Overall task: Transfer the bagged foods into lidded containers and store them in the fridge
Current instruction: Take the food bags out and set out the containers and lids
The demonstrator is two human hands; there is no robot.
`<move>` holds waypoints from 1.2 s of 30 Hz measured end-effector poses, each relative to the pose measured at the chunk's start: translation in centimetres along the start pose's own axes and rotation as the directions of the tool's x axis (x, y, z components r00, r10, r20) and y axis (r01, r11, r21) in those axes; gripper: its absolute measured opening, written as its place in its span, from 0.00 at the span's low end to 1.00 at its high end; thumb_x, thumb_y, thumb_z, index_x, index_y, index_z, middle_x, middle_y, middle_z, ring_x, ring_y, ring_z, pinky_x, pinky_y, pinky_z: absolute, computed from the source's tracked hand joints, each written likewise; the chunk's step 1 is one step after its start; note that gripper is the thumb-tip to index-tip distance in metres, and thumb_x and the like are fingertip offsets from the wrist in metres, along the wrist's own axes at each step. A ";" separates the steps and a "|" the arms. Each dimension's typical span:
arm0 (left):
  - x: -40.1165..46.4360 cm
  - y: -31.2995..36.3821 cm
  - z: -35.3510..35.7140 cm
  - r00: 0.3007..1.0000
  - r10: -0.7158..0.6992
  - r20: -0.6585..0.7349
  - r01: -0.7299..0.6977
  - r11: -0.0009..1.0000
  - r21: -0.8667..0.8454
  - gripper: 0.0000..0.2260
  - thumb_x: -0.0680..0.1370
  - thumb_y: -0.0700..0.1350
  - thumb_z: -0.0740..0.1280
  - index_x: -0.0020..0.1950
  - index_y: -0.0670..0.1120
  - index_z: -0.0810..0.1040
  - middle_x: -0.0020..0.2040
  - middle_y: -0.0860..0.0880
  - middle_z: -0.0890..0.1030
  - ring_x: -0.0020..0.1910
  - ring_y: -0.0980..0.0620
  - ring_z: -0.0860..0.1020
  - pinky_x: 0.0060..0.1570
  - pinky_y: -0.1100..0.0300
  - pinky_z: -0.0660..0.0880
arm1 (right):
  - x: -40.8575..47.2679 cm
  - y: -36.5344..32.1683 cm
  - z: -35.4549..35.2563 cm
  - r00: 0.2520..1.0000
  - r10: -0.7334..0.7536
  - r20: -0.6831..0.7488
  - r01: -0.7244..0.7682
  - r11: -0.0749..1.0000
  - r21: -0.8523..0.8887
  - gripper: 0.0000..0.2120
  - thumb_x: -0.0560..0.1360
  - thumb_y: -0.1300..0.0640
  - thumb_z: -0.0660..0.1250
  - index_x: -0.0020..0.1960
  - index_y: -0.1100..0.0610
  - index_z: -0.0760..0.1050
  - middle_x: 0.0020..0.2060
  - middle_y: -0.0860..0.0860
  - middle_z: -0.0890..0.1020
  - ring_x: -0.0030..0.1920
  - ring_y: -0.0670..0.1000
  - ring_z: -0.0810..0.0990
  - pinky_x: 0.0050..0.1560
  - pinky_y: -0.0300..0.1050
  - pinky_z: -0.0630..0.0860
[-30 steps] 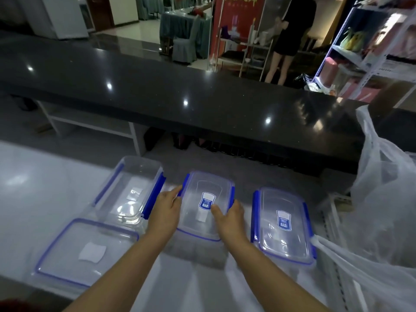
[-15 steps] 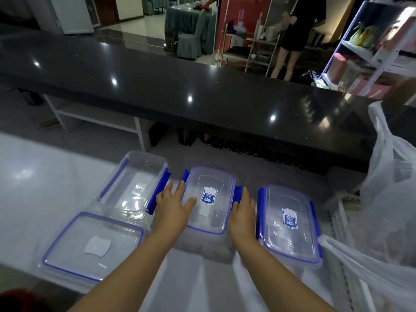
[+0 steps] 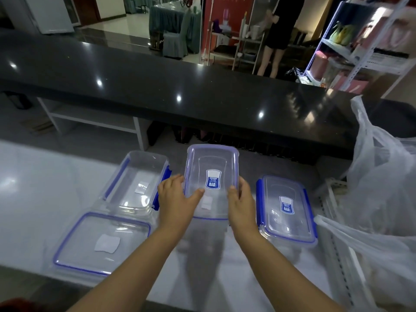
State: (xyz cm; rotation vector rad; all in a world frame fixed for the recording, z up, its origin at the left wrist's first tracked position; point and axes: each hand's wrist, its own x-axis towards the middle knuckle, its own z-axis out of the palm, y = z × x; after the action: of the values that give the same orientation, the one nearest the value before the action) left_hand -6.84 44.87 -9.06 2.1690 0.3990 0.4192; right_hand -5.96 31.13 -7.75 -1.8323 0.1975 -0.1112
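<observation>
White counter (image 3: 45,199) spreads out under my hands, and a long black bar top (image 3: 157,86) runs across behind it. My left hand (image 3: 176,202) and my right hand (image 3: 242,204) hold a clear lid (image 3: 211,174) between them. Each hand pinches one long side of the lid near its close end. My left thumb lies flat on top of the lid and the other left fingers curl at its edge. My right thumb sits on top too, with the right fingers wrapped round the side. Both arms reach straight forward, side by side, with the wrists flat. The lid is tipped up, so its far end sits higher than the end by my hands. It has a blue sticker in the middle. I cannot tell if the lid touches the box under it.

To the left sits an open box (image 3: 135,181) with blue clips. Its own lid (image 3: 101,242) lies flat on the counter, just in front of it. To the right is a shut box (image 3: 286,210) with its lid clipped on. Thin plastic bags (image 3: 382,176) are heaped at the far right.
</observation>
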 end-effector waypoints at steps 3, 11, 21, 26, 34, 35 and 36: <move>-0.5 0.7 -2.5 1.000 0.007 0.004 -0.007 0.999 -0.044 0.27 0.70 0.53 0.73 0.65 0.46 0.70 0.65 0.49 0.70 0.66 0.50 0.61 0.64 0.54 0.63 | -1.1 -3.3 -0.8 0.998 0.043 0.042 -0.052 0.966 0.254 0.09 0.80 0.60 0.57 0.57 0.49 0.71 0.40 0.49 0.78 0.33 0.45 0.74 0.35 0.35 0.73; -1.4 0.5 -9.4 0.920 0.389 0.047 -0.391 0.918 0.068 0.43 0.69 0.54 0.73 0.76 0.50 0.51 0.75 0.49 0.57 0.74 0.50 0.53 0.69 0.58 0.49 | -6.1 -5.1 -2.8 0.935 -0.235 0.266 0.282 0.947 -0.155 0.14 0.74 0.63 0.67 0.45 0.43 0.73 0.32 0.45 0.75 0.35 0.47 0.74 0.39 0.44 0.74; -7.7 -7.9 -9.8 0.688 0.587 0.426 -0.683 0.722 0.110 0.06 0.69 0.47 0.75 0.42 0.51 0.79 0.48 0.52 0.83 0.58 0.51 0.77 0.61 0.55 0.69 | -13.1 1.9 -1.1 0.853 -0.255 0.455 0.493 0.680 -0.543 0.06 0.68 0.56 0.73 0.45 0.49 0.81 0.37 0.39 0.73 0.38 0.40 0.72 0.39 0.28 0.67; -9.3 -10.5 -9.4 0.653 0.503 0.566 -0.657 0.748 0.092 0.08 0.65 0.46 0.75 0.39 0.50 0.78 0.38 0.55 0.81 0.37 0.52 0.79 0.37 0.61 0.75 | -14.9 4.4 -0.4 0.863 -0.133 0.487 0.442 0.667 -0.600 0.06 0.69 0.55 0.71 0.46 0.49 0.80 0.40 0.42 0.74 0.41 0.40 0.71 0.41 0.28 0.67; -9.8 -11.1 -8.3 0.588 0.469 0.659 -0.732 0.656 0.186 0.10 0.59 0.50 0.77 0.35 0.52 0.79 0.36 0.57 0.79 0.34 0.57 0.77 0.36 0.64 0.76 | -14.7 3.7 -1.4 0.849 -0.148 0.507 0.474 0.634 -0.611 0.07 0.75 0.53 0.66 0.50 0.51 0.80 0.46 0.45 0.79 0.45 0.41 0.72 0.47 0.33 0.68; -9.7 -10.9 -8.1 0.595 0.467 0.654 -0.727 0.661 0.189 0.09 0.61 0.53 0.75 0.37 0.53 0.80 0.37 0.57 0.79 0.36 0.57 0.78 0.38 0.64 0.77 | -14.4 3.0 -1.8 0.839 -0.211 0.501 0.511 0.623 -0.593 0.06 0.74 0.54 0.66 0.49 0.52 0.80 0.45 0.46 0.80 0.44 0.42 0.73 0.46 0.35 0.70; -9.6 -10.3 -7.9 0.612 0.457 0.645 -0.707 0.682 0.188 0.10 0.64 0.57 0.71 0.39 0.53 0.80 0.39 0.57 0.80 0.38 0.57 0.78 0.41 0.64 0.76 | -14.0 2.0 -2.4 0.822 -0.293 0.488 0.556 0.596 -0.579 0.06 0.74 0.54 0.66 0.47 0.52 0.81 0.42 0.46 0.81 0.43 0.43 0.74 0.44 0.36 0.72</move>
State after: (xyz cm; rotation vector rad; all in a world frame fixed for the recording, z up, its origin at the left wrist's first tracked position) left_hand -20.17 52.23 -14.39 2.7005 -0.6764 0.0193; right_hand -20.27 31.06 -8.70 -2.6125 -0.5596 -0.0511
